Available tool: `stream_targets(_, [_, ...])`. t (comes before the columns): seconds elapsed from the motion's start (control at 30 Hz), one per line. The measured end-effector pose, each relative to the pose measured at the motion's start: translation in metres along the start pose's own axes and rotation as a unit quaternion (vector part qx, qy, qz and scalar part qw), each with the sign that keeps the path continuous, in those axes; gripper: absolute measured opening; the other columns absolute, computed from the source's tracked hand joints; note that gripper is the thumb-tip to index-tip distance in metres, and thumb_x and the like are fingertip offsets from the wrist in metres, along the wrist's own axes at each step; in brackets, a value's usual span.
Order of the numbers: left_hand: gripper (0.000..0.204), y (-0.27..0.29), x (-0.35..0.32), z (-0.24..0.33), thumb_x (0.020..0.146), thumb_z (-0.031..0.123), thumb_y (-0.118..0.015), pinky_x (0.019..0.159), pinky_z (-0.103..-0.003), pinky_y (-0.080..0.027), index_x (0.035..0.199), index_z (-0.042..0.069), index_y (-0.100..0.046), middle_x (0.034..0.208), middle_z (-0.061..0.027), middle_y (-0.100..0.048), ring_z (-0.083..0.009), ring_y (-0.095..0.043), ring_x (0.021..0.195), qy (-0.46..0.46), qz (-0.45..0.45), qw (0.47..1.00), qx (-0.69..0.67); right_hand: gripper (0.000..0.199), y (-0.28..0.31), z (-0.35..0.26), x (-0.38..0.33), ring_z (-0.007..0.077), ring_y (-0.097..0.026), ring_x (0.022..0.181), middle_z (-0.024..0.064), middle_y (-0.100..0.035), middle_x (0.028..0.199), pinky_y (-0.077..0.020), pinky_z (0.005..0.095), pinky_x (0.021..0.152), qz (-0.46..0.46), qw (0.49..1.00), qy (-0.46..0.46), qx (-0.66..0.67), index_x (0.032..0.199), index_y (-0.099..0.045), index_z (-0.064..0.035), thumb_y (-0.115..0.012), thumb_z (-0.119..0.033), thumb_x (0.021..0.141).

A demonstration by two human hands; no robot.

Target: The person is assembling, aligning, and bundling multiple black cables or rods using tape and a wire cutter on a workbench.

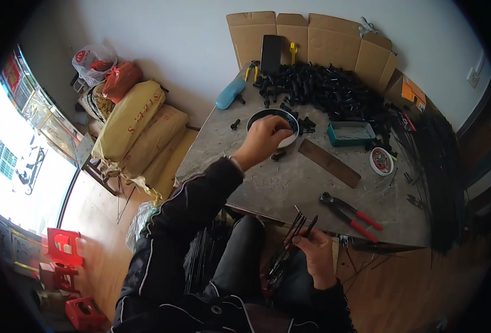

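My left hand [263,139] reaches over a round white bowl [290,141] with small dark pieces in it. Its fingers curl down into the bowl, and whatever they pinch is hidden. Low in front of the table, above my lap, my right hand [315,256] grips a bundle of thin black rods [291,235] between thumb and fingers. The rods point up and away, and their lower ends hang over my legs. Beside the bowl lie a few loose black handle-like parts [307,125], with another black part [235,125] farther left.
A large heap of black parts [323,89] covers the table's back, before folded cardboard [334,41]. Red-handled pincers [352,216], a flat brown strip [329,164], a green tin [351,135] and a small round dish [381,161] lie on the right. Stuffed sacks [129,122] stand left.
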State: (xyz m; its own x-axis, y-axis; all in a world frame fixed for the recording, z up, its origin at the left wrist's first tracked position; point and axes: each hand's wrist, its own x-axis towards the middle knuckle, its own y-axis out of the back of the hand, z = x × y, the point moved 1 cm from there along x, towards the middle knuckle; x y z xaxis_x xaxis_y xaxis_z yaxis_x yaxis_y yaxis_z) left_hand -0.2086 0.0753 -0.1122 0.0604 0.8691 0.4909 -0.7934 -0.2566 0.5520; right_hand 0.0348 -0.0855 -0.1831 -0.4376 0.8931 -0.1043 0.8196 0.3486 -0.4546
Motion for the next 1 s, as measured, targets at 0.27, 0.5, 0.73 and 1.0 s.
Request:
stream_targets(0.27, [0.019, -0.026, 0.048, -0.055, 0.08, 0.014, -0.061, 0.086, -0.041, -0.049, 0.097, 0.006, -0.067, 0.105, -0.0153, -0.058, -0.0332, -0.059, 0.1, 0.002, -0.13, 0.954, 0.27, 0.011, 0.008, 0.001, 0.009, 0.0252, -0.066, 0.083, 0.0158, -0.066, 0.089, -0.0564, 0.0349, 0.069, 0.016, 1.0, -0.024, -0.002, 0.089, -0.06, 0.0008, -0.066, -0.009, 0.089])
stream_targets(0.5, [0.019, -0.02, 0.031, -0.044, 0.087, 0.017, -0.058, 0.078, -0.036, -0.049, 0.097, 0.002, -0.064, 0.09, -0.0116, -0.063, -0.0279, -0.063, 0.084, -0.002, -0.021, 0.985, 0.17, 0.009, 0.01, -0.003, 0.008, 0.0186, -0.064, 0.084, 0.0136, -0.067, 0.094, -0.0527, 0.03, 0.073, -0.017, 0.999, -0.028, 0.026, 0.097, -0.062, 0.0038, -0.062, -0.002, 0.089])
stream_targets(0.73, [0.024, -0.025, -0.063, 0.092, 0.094, 0.02, -0.054, 0.073, -0.024, -0.047, 0.107, 0.001, -0.062, 0.09, -0.0026, -0.061, -0.0095, -0.057, 0.08, 0.326, -0.303, 0.794, -0.415, 0.008, 0.009, -0.012, 0.003, 0.0216, -0.065, 0.079, 0.0136, -0.066, 0.088, -0.0533, 0.0316, 0.069, 0.004, 0.999, -0.039, -0.019, 0.095, -0.061, 0.0027, -0.059, -0.001, 0.088])
stream_targets(1.0, [0.028, -0.022, -0.117, 0.118, 0.095, 0.02, -0.057, 0.082, -0.028, -0.049, 0.113, -0.001, -0.062, 0.097, -0.0041, -0.061, -0.0128, -0.059, 0.088, 0.398, -0.195, 0.709, -0.549, 0.01, 0.002, -0.011, -0.016, 0.0183, -0.064, 0.077, 0.0118, -0.067, 0.088, -0.0519, 0.0298, 0.069, -0.023, 1.0, -0.006, -0.007, 0.096, -0.062, 0.0019, -0.062, -0.003, 0.088])
